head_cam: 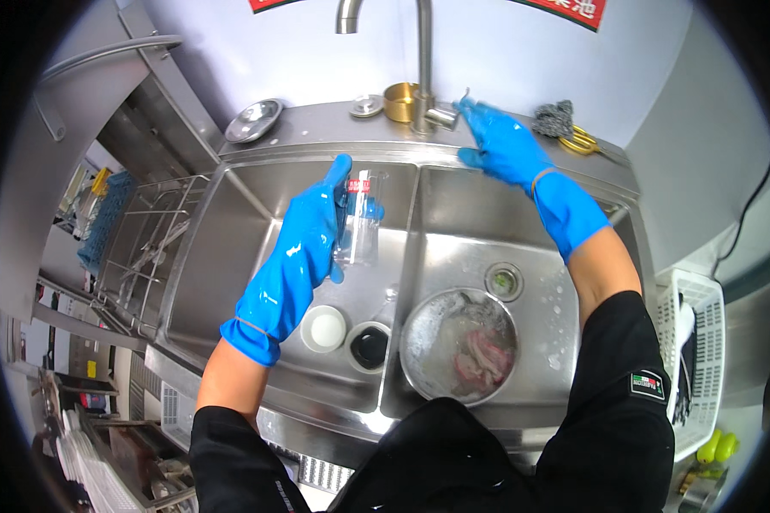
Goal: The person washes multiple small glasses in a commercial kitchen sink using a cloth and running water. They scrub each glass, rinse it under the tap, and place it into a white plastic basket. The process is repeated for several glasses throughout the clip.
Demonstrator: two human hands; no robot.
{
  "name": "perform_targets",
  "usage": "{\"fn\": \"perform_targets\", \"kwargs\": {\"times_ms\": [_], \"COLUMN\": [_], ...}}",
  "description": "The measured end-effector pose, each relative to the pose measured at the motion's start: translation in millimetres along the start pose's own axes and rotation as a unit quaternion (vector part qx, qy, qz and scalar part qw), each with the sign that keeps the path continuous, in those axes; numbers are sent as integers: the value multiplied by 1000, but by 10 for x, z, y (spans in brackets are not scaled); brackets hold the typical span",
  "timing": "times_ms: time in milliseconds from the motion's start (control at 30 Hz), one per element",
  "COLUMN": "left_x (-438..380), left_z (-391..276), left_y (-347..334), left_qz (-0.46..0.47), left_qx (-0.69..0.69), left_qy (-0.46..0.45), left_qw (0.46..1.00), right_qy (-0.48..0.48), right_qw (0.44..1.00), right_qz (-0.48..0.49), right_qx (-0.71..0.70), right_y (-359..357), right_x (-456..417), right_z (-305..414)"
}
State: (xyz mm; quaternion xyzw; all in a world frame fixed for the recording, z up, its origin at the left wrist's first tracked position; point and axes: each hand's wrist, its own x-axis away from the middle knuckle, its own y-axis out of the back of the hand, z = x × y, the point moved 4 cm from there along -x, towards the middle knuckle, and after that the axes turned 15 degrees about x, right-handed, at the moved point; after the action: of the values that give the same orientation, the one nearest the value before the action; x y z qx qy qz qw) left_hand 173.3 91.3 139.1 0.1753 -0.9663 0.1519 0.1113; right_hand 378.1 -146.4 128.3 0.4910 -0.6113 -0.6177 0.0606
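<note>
My left hand [311,221], in a blue rubber glove, is wrapped around a clear tumbler [362,234] with a red printed label. It holds the tumbler tilted above the left basin [231,308]. My right hand [504,142], also gloved in blue and slightly blurred, is at the faucet lever [466,93], with thumb and fingers apart. Whether the fingertips touch the lever cannot be made out. The faucet spout [347,24] points down, and no water is seen coming from it. Below my left hand, a small white bowl [323,329] sits beside another bowl [367,347] with a dark inside.
In the right basin [552,378], a round metal bowl [417,359] holds cloudy water and reddish meat [484,359], near the drain [504,281]. A brass-coloured pot [399,102], metal lid [254,120], steel scourer [554,118] and yellow-handled scissors [579,141] line the ledge. A white plastic basket [709,365] stands right.
</note>
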Motion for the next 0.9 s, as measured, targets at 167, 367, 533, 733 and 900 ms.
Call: {"fn": "perform_targets", "kwargs": {"times_ms": [167, 367, 533, 733, 900], "left_x": [-281, -587, -807, -998, -1145], "left_z": [-91, -34, 111, 212, 346], "left_y": [49, 115, 48, -1, -14], "left_qz": [-12, -49, -52, -65, -64], "left_qx": [32, 69, 112, 112, 152], "left_qy": [30, -5, -3, 3, -8], "left_qw": [999, 996, 992, 992, 986], "right_qy": [-10, 1, 4, -8, 21], "right_qw": [986, 980, 976, 979, 996], "right_qz": [-1, 14, 74, 82, -82], "right_qx": [166, 199, 205, 186, 17], "right_y": [-359, -589, -562, -495, -149], "right_x": [-453, -563, -628, -552, -301], "right_z": [-257, -273, -263, -235, 6]}}
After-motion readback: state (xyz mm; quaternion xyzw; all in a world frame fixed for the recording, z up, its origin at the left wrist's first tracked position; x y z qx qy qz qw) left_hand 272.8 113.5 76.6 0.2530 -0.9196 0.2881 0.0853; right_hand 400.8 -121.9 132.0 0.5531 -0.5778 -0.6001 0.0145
